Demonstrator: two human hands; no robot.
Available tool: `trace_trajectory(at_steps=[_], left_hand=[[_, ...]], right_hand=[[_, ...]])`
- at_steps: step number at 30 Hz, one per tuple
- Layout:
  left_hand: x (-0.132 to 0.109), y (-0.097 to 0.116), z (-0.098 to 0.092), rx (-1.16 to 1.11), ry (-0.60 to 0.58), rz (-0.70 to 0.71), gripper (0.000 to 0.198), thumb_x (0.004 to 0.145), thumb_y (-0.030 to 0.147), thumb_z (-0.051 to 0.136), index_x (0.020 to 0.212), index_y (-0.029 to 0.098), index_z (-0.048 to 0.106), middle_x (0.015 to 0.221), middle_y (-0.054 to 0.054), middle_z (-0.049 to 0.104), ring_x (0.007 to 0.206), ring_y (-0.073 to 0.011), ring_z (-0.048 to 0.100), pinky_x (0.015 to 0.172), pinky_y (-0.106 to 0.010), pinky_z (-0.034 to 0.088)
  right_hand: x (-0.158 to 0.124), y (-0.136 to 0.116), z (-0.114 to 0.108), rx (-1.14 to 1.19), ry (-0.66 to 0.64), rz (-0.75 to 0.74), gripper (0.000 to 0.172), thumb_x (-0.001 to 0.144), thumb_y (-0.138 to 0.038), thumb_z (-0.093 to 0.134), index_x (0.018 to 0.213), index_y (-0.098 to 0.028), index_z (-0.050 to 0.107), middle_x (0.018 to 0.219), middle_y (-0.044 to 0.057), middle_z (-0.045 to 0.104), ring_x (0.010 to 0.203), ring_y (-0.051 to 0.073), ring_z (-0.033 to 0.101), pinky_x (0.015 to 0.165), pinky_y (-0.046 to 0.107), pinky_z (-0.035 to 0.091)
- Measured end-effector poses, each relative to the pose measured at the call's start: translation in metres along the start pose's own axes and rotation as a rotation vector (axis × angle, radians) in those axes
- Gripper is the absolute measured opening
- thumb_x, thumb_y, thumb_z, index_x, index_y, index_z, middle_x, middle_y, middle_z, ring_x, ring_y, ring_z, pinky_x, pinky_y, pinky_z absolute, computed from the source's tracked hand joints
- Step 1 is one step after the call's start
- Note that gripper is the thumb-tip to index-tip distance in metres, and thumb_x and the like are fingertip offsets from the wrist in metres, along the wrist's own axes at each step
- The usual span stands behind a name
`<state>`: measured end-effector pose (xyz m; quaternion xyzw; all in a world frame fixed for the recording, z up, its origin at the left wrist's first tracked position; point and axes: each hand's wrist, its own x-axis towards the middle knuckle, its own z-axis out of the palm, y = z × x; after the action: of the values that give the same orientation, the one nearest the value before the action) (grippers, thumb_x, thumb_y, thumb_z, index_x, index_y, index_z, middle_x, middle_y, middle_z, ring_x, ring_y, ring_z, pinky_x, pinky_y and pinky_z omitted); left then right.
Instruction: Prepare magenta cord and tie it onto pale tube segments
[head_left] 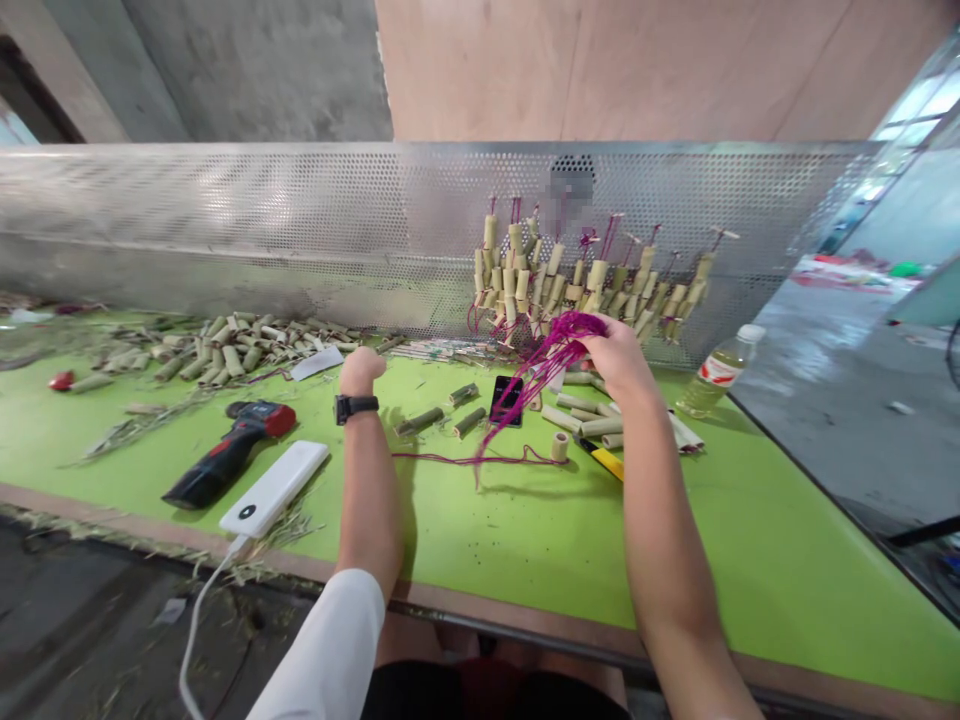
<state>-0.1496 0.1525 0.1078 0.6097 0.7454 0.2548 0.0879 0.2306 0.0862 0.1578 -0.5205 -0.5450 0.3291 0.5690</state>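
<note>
My right hand (619, 355) is closed on a bundle of purple cords (551, 355), whose loose ends trail down to the left above the table. Below them a separate purple cord (465, 458) lies across the green top, running to a short bamboo tube (559, 447). My left hand (362, 372), wearing a black watch on the wrist, is raised near the table's left middle. Its fingers are turned away from view. Three dark green bamboo pieces (420, 422) lie between my hands, beside a phone (507, 400). Under my right wrist rests a yellow cutter (606, 462).
Bamboo tubes strung on purple cords (517, 270) hang on the perforated metal panel (300, 210). Loose bamboo pieces (225, 350) are heaped at back left. A cordless drill (232, 455) and white power bank (276, 488) lie at left. A bottle (721, 372) stands near the right edge.
</note>
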Motion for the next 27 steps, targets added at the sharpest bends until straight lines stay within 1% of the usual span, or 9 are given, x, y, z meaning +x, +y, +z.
trace_trajectory(at_steps=[2,4,7,9,11,16,20,24,27], left_hand=[[0.001,0.002,-0.008,0.029,0.0,-0.051,0.04,0.087,0.03,0.061,0.115,0.003,0.072,0.119,-0.034,0.072,0.124,-0.0492,0.065,0.096,-0.053,0.052],[-0.004,0.016,-0.016,-0.013,-0.016,0.002,0.049,0.093,0.033,0.057,0.135,0.008,0.064,0.142,-0.028,0.065,0.135,-0.0405,0.06,0.105,-0.047,0.051],[-0.025,0.057,-0.025,-0.372,-0.156,0.388,0.059,0.099,0.044,0.056,0.152,0.017,0.051,0.154,-0.019,0.058,0.133,-0.0286,0.063,0.106,-0.039,0.053],[-0.046,0.091,-0.025,-0.553,-0.294,0.688,0.06,0.098,0.047,0.061,0.151,0.02,0.052,0.148,-0.016,0.063,0.129,-0.0256,0.065,0.107,-0.038,0.053],[-0.067,0.121,-0.02,-0.65,-0.366,0.852,0.055,0.096,0.045,0.067,0.146,0.022,0.057,0.142,-0.014,0.067,0.126,-0.0248,0.066,0.105,-0.038,0.054],[-0.09,0.159,0.001,-0.702,-0.308,0.888,0.037,0.096,0.033,0.068,0.131,0.021,0.064,0.113,-0.008,0.075,0.098,-0.0184,0.071,0.086,-0.032,0.058],[-0.083,0.158,0.009,-0.762,-0.237,0.885,0.033,0.095,0.028,0.066,0.126,0.019,0.065,0.098,-0.006,0.073,0.082,-0.0158,0.068,0.077,-0.03,0.056],[-0.078,0.154,0.008,-0.809,-0.24,0.869,0.036,0.092,0.025,0.067,0.127,0.017,0.064,0.106,-0.008,0.074,0.087,-0.017,0.069,0.079,-0.031,0.056],[-0.08,0.155,0.006,-0.841,-0.237,0.866,0.029,0.093,0.027,0.066,0.12,0.016,0.067,0.109,-0.009,0.074,0.091,-0.0173,0.069,0.082,-0.031,0.055]], right_hand=[[-0.001,-0.002,0.001,0.001,0.027,-0.016,0.021,0.081,-0.018,0.067,0.099,-0.017,0.077,0.081,0.003,0.073,0.061,0.012,0.059,0.046,0.02,0.043],[-0.003,-0.004,0.004,-0.003,-0.008,-0.021,0.023,0.08,-0.016,0.067,0.101,-0.018,0.077,0.086,0.004,0.075,0.064,0.013,0.061,0.047,0.021,0.046],[-0.009,-0.011,0.008,-0.014,-0.088,-0.003,0.027,0.079,-0.013,0.069,0.105,-0.018,0.075,0.09,0.004,0.075,0.066,0.013,0.064,0.051,0.022,0.051],[-0.014,-0.015,0.011,-0.015,-0.114,0.005,0.03,0.079,-0.011,0.069,0.107,-0.019,0.074,0.09,0.004,0.075,0.066,0.013,0.065,0.052,0.023,0.053],[-0.017,-0.017,0.013,-0.008,-0.137,-0.008,0.031,0.079,-0.011,0.069,0.108,-0.019,0.073,0.092,0.004,0.076,0.068,0.014,0.067,0.054,0.023,0.055],[-0.016,-0.016,0.014,0.027,-0.18,-0.03,0.043,0.076,-0.009,0.071,0.117,-0.021,0.066,0.102,0.005,0.077,0.074,0.015,0.07,0.058,0.024,0.059],[-0.017,-0.015,0.014,0.062,-0.268,-0.115,0.048,0.076,-0.014,0.077,0.12,-0.024,0.064,0.108,0.005,0.076,0.088,0.02,0.073,0.069,0.031,0.065],[-0.022,-0.017,0.013,0.119,-0.358,-0.207,0.046,0.076,-0.015,0.076,0.12,-0.026,0.066,0.119,0.006,0.074,0.105,0.022,0.071,0.089,0.037,0.065],[-0.023,-0.018,0.012,0.121,-0.336,-0.207,0.039,0.08,-0.022,0.077,0.118,-0.026,0.067,0.117,0.005,0.075,0.105,0.022,0.071,0.092,0.037,0.064]])
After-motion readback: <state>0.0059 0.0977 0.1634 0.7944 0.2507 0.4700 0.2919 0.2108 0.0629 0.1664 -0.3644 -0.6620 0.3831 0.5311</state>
